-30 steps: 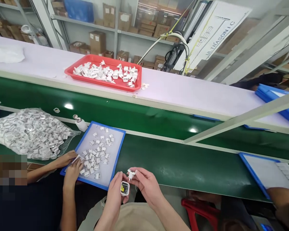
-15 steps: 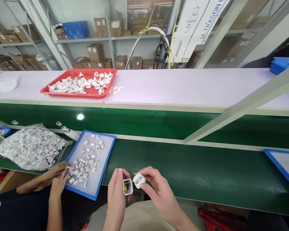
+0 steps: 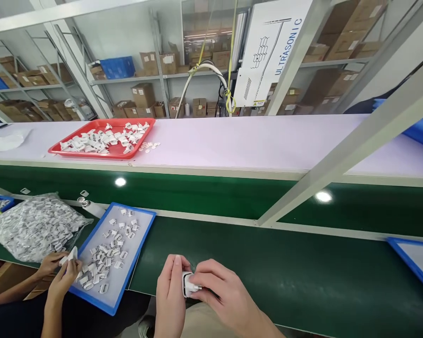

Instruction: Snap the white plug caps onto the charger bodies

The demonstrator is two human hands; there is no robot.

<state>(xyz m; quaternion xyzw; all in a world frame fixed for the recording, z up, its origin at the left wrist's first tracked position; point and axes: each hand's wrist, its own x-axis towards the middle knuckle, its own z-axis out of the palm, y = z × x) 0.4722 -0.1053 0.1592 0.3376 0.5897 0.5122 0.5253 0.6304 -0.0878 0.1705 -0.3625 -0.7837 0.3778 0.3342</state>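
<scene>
My left hand (image 3: 172, 295) is closed around a white charger housing (image 3: 185, 278), most of it hidden by the fingers. In my right hand (image 3: 223, 293), thumb and fingers pinch a white plug cap (image 3: 193, 286) with prongs pointing right. The cap is against the open end of the housing; whether it is fully seated I cannot tell. Both hands are above the front edge of the green bench (image 3: 254, 267). To the left, a blue-rimmed tray (image 3: 137, 234) carries several loose white plug caps (image 3: 102, 260).
A co-worker's hands (image 3: 61, 272) hold a white piece beside the tray. Behind them lies a clear bag of white parts (image 3: 35, 227). A red tray (image 3: 118, 152) of white parts sits on the upper shelf (image 3: 232, 145). A slanted metal post (image 3: 320, 176) crosses at right.
My right hand has brought the plug cap left onto the housing's open end, closing the gap between them. The co-worker's hands have lifted a white piece away from the tray. The view has shifted.
</scene>
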